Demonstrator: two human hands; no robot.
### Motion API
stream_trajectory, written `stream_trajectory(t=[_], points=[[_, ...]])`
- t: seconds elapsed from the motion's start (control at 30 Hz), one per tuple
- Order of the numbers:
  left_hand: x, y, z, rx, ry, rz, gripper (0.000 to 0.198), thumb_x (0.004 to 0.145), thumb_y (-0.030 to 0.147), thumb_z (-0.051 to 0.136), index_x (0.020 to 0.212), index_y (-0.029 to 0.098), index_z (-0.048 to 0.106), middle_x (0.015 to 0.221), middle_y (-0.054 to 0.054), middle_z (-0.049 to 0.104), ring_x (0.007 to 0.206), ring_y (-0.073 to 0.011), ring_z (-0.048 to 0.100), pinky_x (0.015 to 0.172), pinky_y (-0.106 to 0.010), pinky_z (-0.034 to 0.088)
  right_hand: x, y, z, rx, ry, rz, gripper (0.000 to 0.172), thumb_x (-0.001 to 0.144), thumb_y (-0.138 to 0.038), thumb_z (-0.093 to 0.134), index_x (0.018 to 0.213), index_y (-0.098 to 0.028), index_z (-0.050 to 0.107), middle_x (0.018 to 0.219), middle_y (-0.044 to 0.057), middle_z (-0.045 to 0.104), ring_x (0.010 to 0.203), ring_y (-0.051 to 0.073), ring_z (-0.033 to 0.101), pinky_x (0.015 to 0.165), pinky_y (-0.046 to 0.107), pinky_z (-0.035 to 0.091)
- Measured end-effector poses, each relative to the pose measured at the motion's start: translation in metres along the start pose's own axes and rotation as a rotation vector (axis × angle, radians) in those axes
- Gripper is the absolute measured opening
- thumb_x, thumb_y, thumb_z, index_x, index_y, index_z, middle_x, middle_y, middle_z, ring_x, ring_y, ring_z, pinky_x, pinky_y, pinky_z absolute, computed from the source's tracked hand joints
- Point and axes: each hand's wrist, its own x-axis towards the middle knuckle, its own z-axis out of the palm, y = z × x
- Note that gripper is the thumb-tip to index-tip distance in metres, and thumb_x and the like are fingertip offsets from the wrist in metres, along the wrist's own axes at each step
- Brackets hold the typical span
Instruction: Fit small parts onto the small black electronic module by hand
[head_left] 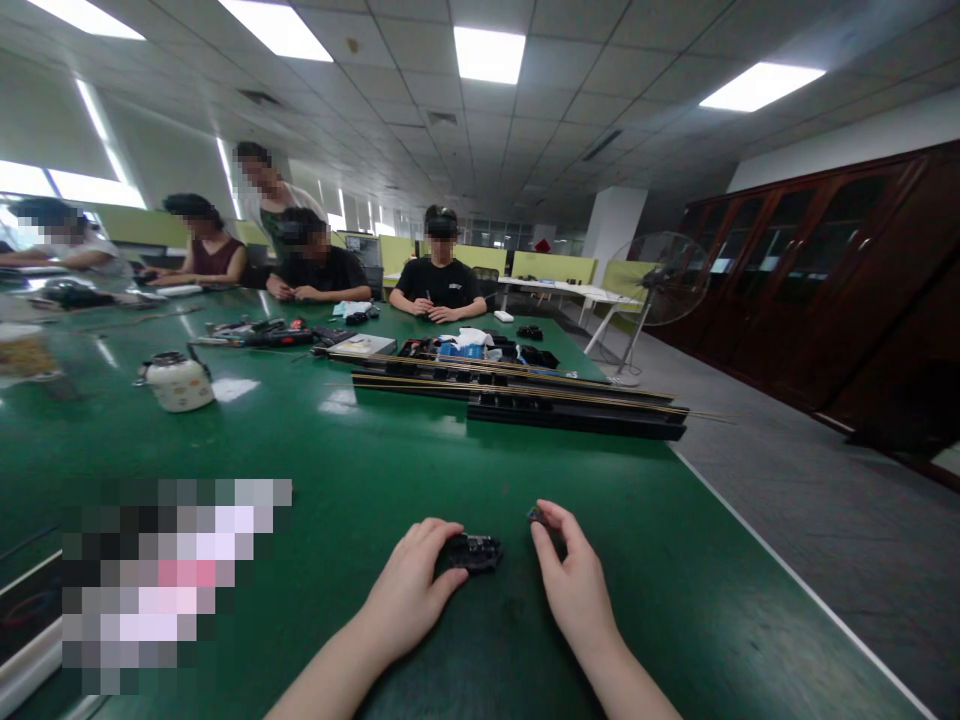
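Note:
Near the front of the green table [352, 510], my left hand [415, 583] grips a small black device [478, 553] with an uneven, part-filled upper face. Its left end is hidden by my thumb and fingers; the exact kind is unclear. To its right, my right hand [568, 570] pinches a tiny dark piece [535, 516] between thumb and fingertips, a little above the tabletop. The piece is too small to name. A gap of green surface separates the two hands, and the dark piece does not touch the black device.
Long black channels [577, 420] with thin brass-coloured rods lie across the table ahead. Behind them sits a blue box [461, 352] among loose parts. A cream jar [178, 382] stands left, above a blurred-out bright object [172, 580]. Across the table, a person in black [439, 285] sits working.

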Motion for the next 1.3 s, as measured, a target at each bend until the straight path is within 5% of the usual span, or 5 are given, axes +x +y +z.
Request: stream_trajectory(t=[0.47, 0.83, 1.0, 1.3], points=[[0.000, 0.003, -0.001, -0.024, -0.010, -0.028, 0.037, 0.070, 0.023, 0.056, 0.107, 0.022, 0.054, 0.107, -0.007, 0.057, 0.102, -0.0231, 0.050, 0.092, -0.039, 0.038, 0.001, 0.001, -0.009, -0.077, 0.120, -0.041, 0.032, 0.080, -0.038, 0.047, 0.105, -0.019, 0.055, 0.104, 0.010, 0.061, 0.100, 0.024, 0.055, 0.088, 0.041, 0.042], [-0.002, 0.003, -0.001, 0.012, -0.007, -0.003, 0.035, 0.069, 0.021, 0.057, 0.104, 0.024, 0.054, 0.104, -0.005, 0.059, 0.098, -0.0215, 0.051, 0.088, -0.035, 0.039, -0.015, -0.021, 0.006, -0.090, -0.278, -0.269, 0.023, 0.078, -0.024, 0.053, 0.100, -0.024, 0.060, 0.095, 0.004, 0.064, 0.092, 0.020, 0.056, 0.085, 0.036, 0.043], [-0.002, 0.001, 0.000, 0.027, -0.001, 0.014, 0.034, 0.071, 0.023, 0.055, 0.105, 0.024, 0.053, 0.105, -0.005, 0.059, 0.098, -0.0215, 0.051, 0.086, -0.035, 0.040, -0.020, -0.028, 0.009, -0.128, -0.302, -0.361, 0.018, 0.080, -0.026, 0.053, 0.096, -0.026, 0.061, 0.094, 0.003, 0.065, 0.094, 0.021, 0.054, 0.086, 0.037, 0.041], [-0.002, 0.005, -0.001, 0.053, -0.030, -0.006, 0.033, 0.070, 0.020, 0.053, 0.102, 0.025, 0.054, 0.104, -0.005, 0.059, 0.098, -0.0222, 0.051, 0.085, -0.035, 0.039, -0.019, -0.024, 0.013, -0.320, -0.368, -0.297, 0.020, 0.074, -0.021, 0.059, 0.091, -0.031, 0.065, 0.101, 0.002, 0.062, 0.099, 0.022, 0.052, 0.088, 0.038, 0.038]])
